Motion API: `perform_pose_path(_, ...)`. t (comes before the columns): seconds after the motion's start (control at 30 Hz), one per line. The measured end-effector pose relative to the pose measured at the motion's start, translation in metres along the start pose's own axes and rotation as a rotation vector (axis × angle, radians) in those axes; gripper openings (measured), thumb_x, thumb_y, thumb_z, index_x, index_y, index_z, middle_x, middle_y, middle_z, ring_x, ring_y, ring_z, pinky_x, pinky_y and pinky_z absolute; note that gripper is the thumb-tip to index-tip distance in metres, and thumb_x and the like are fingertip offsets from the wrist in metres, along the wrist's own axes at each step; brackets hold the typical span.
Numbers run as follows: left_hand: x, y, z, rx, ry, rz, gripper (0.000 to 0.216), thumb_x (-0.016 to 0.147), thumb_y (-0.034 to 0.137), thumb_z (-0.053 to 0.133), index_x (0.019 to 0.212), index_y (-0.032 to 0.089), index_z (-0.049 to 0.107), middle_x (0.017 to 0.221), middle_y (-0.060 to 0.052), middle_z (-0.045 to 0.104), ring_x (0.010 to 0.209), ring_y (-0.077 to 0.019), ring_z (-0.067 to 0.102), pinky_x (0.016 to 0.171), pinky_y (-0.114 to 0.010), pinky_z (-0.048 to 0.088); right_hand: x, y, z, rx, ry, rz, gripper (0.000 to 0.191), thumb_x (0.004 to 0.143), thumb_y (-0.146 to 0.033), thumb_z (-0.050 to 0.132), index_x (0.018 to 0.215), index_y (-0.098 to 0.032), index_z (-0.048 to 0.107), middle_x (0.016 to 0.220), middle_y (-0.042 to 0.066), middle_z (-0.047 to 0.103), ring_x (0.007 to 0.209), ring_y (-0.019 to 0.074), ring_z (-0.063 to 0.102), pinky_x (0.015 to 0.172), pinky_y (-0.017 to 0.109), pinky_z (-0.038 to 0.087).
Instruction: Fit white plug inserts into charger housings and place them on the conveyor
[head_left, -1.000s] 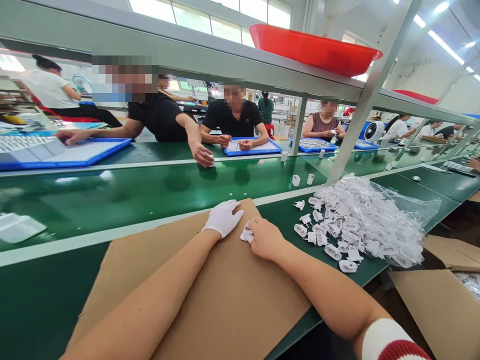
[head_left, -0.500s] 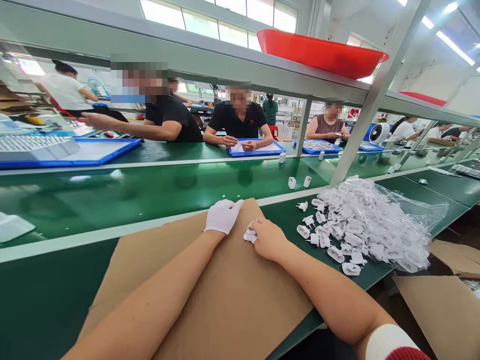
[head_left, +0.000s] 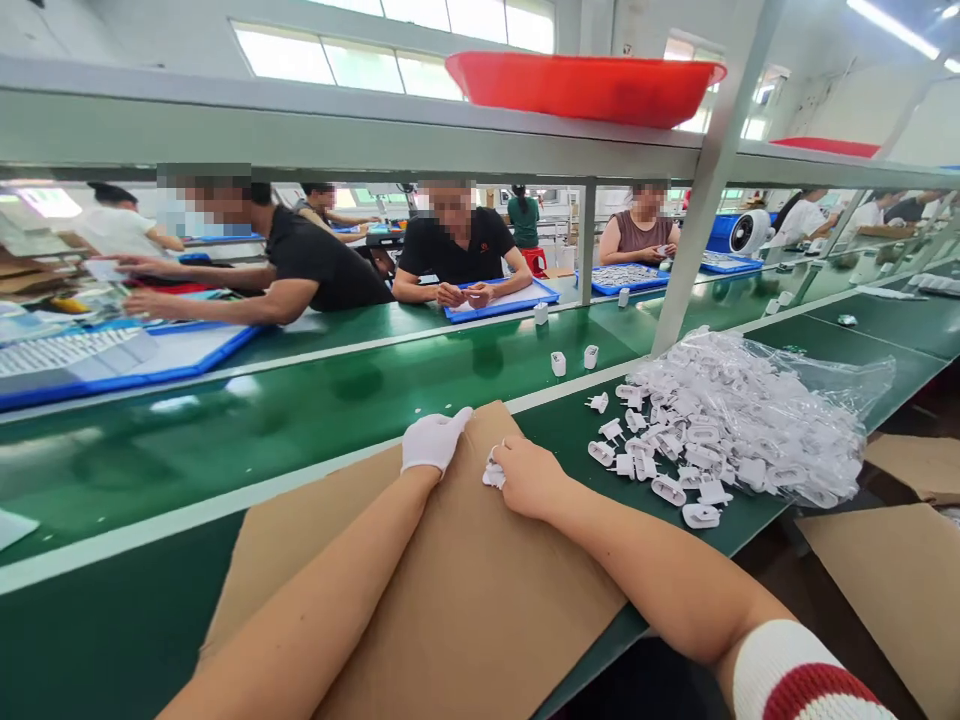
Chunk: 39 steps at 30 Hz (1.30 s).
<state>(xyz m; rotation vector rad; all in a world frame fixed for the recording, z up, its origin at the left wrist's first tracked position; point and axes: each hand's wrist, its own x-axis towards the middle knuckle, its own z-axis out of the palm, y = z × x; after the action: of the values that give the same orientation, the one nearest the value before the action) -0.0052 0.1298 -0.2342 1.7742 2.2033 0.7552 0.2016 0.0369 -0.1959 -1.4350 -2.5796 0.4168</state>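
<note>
My left hand [head_left: 433,440], in a white glove, lies on the far edge of a brown cardboard sheet [head_left: 465,590] with its fingers held together and nothing visible in it. My bare right hand [head_left: 529,476] rests on the same sheet, its fingers closed round a few small white plastic plug parts [head_left: 493,474]. To the right, a heap of the same white plug parts [head_left: 667,455] spills from a clear plastic bag [head_left: 780,410] onto the green bench.
A green conveyor belt [head_left: 300,400] runs behind the cardboard, carrying two white plug pieces [head_left: 571,361]. Several people sit opposite at blue trays [head_left: 501,299]. A grey shelf post [head_left: 694,215] stands by the bag; red tubs [head_left: 585,88] sit on the shelf above. Cardboard boxes [head_left: 892,570] lie lower right.
The view has swung slightly, so everything sits a little further left. The person opposite on the left has drawn an arm back off the belt. My hands have hardly moved.
</note>
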Motion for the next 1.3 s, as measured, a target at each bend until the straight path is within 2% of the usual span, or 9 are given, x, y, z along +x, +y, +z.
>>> perform_pose_path(0.23, 0.034, 0.018, 0.007, 0.038, 0.043, 0.077, 0.043, 0.095, 0.038, 0.052, 0.121, 0.014, 0.077, 0.128, -0.013, 0.075, 0.12, -0.0295, 0.068, 0.107, -0.037, 0.051, -0.002, 0.0, -0.003, 0.02, 0.028, -0.033, 0.029, 0.093, -0.016, 0.066, 0.122, -0.014, 0.065, 0.122, 0.013, 0.064, 0.117, 0.0281, 0.063, 0.085, 0.035, 0.057)
perform_pose_path(0.43, 0.078, 0.078, 0.029, 0.149, -0.018, 0.359, 0.058, 0.089, 0.036, 0.066, 0.144, 0.017, 0.064, 0.146, -0.013, 0.063, 0.121, -0.0296, 0.066, 0.114, -0.038, 0.048, -0.003, -0.001, -0.01, 0.005, 0.021, -0.059, 0.025, 0.096, -0.018, 0.063, 0.12, -0.013, 0.068, 0.122, 0.015, 0.066, 0.117, 0.0292, 0.063, 0.088, 0.037, 0.057)
perform_pose_path(0.57, 0.094, 0.116, 0.051, 0.156, -0.147, 0.381, 0.083, 0.087, 0.048, 0.072, 0.157, 0.012, 0.048, 0.163, -0.018, 0.045, 0.143, -0.0329, 0.052, 0.121, -0.036, 0.039, 0.0, 0.001, -0.006, -0.002, 0.027, -0.067, 0.027, 0.095, -0.021, 0.064, 0.121, -0.013, 0.068, 0.121, 0.014, 0.066, 0.116, 0.029, 0.063, 0.089, 0.037, 0.057)
perform_pose_path(0.67, 0.099, 0.136, 0.067, 0.152, -0.197, 0.298, 0.091, 0.081, 0.056, 0.076, 0.155, 0.011, 0.048, 0.163, -0.021, 0.044, 0.147, -0.0371, 0.046, 0.119, -0.04, 0.04, 0.001, 0.002, -0.006, -0.008, 0.012, -0.063, 0.029, 0.094, -0.021, 0.065, 0.122, -0.014, 0.068, 0.121, 0.014, 0.065, 0.115, 0.0288, 0.063, 0.089, 0.037, 0.058)
perform_pose_path(0.77, 0.099, 0.146, 0.08, 0.116, -0.22, 0.203, 0.062, 0.088, 0.052, 0.068, 0.138, 0.016, 0.064, 0.143, -0.019, 0.064, 0.128, -0.0366, 0.063, 0.107, -0.042, 0.049, 0.001, 0.001, -0.011, -0.011, -0.013, -0.06, 0.03, 0.092, -0.02, 0.066, 0.121, -0.013, 0.068, 0.121, 0.014, 0.065, 0.114, 0.0293, 0.063, 0.089, 0.037, 0.058)
perform_pose_path(0.87, 0.097, 0.146, 0.084, 0.073, -0.192, 0.207, 0.042, 0.099, 0.04, 0.049, 0.131, 0.019, 0.069, 0.137, -0.016, 0.069, 0.122, -0.0327, 0.067, 0.104, -0.041, 0.05, 0.0, -0.001, -0.014, -0.015, -0.021, -0.064, 0.029, 0.091, -0.019, 0.066, 0.119, -0.012, 0.069, 0.12, 0.014, 0.065, 0.114, 0.0289, 0.064, 0.09, 0.036, 0.057)
perform_pose_path(0.97, 0.093, 0.134, 0.071, 0.06, -0.181, 0.234, 0.042, 0.099, 0.038, 0.048, 0.132, 0.022, 0.069, 0.139, -0.012, 0.069, 0.124, -0.0303, 0.066, 0.106, -0.037, 0.049, -0.001, -0.002, -0.014, -0.032, -0.034, -0.076, 0.029, 0.091, -0.017, 0.066, 0.119, -0.012, 0.07, 0.118, 0.013, 0.066, 0.115, 0.0289, 0.064, 0.089, 0.035, 0.056)
perform_pose_path(1.1, 0.07, 0.099, 0.03, 0.042, -0.168, 0.266, 0.048, 0.093, 0.044, 0.057, 0.134, 0.022, 0.069, 0.135, -0.009, 0.072, 0.119, -0.0279, 0.067, 0.104, -0.033, 0.05, -0.001, 0.003, -0.012, -0.025, -0.035, -0.1, 0.028, 0.089, -0.015, 0.065, 0.117, -0.016, 0.072, 0.118, 0.011, 0.067, 0.111, 0.0276, 0.066, 0.081, 0.033, 0.054)
perform_pose_path(1.3, -0.016, 0.036, -0.047, 0.013, -0.196, 0.308, 0.042, 0.09, 0.055, 0.052, 0.105, 0.024, 0.075, 0.106, -0.004, 0.078, 0.094, -0.0251, 0.07, 0.084, -0.032, 0.054, 0.009, 0.025, -0.016, 0.303, 0.204, 0.094, 0.021, 0.084, -0.017, 0.071, 0.104, -0.021, 0.075, 0.111, 0.007, 0.073, 0.098, 0.0241, 0.069, 0.078, 0.032, 0.05)
